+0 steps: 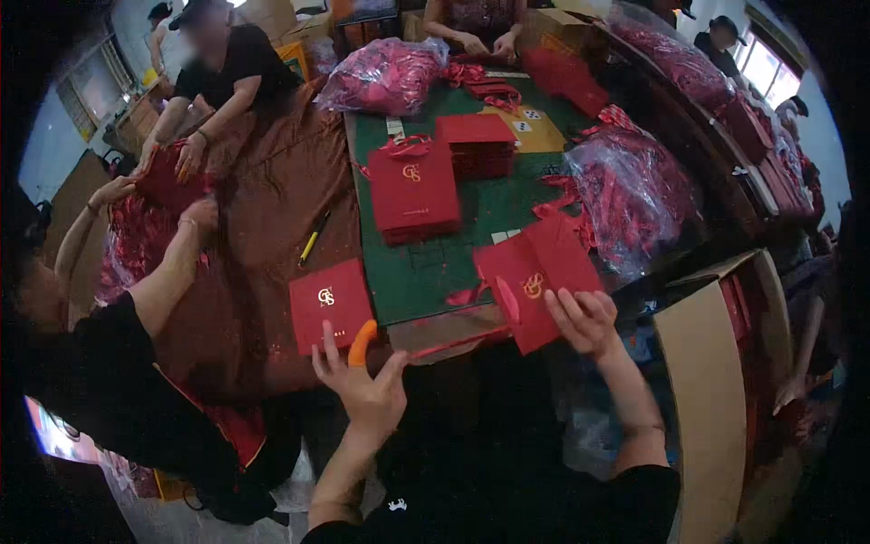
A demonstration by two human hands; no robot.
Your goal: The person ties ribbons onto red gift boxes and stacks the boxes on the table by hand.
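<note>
My left hand [367, 390] has its fingers spread, with an orange finger cot [363, 343] on one of them. Its fingertips reach the lower edge of a flat red paper bag [317, 281] with a gold logo. A thin red strip runs from near the thumb towards the right; I cannot tell whether the thumb touches it. My right hand [584, 322] grips another red gift bag [553, 263], tilted, its gold logo turned sideways. A pink ribbon [509, 299] hangs across that bag's side.
Stacked red bags [415, 195] and a second pile [478, 131] stand on the green mat [435, 263]. Plastic-wrapped ribboned bundles [630, 195] lie to the right, beside a cardboard box [702, 381]. A yellow pen [310, 247] rests on brown cloth. Co-workers handle red items at left and across the table.
</note>
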